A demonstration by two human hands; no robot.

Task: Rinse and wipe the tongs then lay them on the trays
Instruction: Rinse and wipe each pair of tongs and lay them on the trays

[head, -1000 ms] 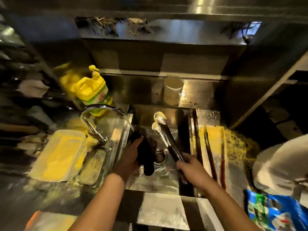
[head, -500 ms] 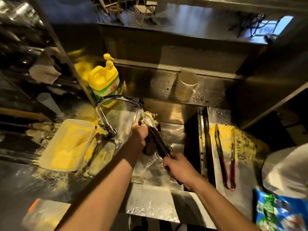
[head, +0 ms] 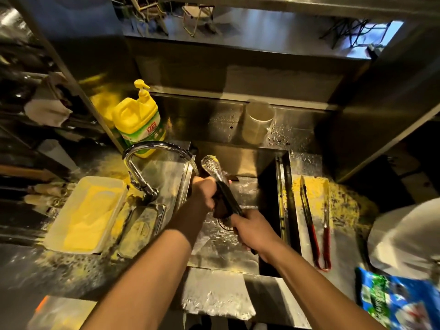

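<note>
Over the steel sink, my right hand grips the black handle end of metal tongs, whose perforated tips point up and away near the tap spout. My left hand holds a dark cloth wrapped against the tongs' middle. Yellow residue clings to the tong tips. A second pair of tongs with red handles lies on the counter right of the sink.
A curved tap stands left of the sink, a yellow soap bottle behind it. A white tray of yellow crumbs and a small steel tray sit left. A cup stands behind; a blue bag lies at the right.
The tongs closed together and moved left toward the tap. My left hand came up with the cloth from the sink bottom and closed it around the tongs.
</note>
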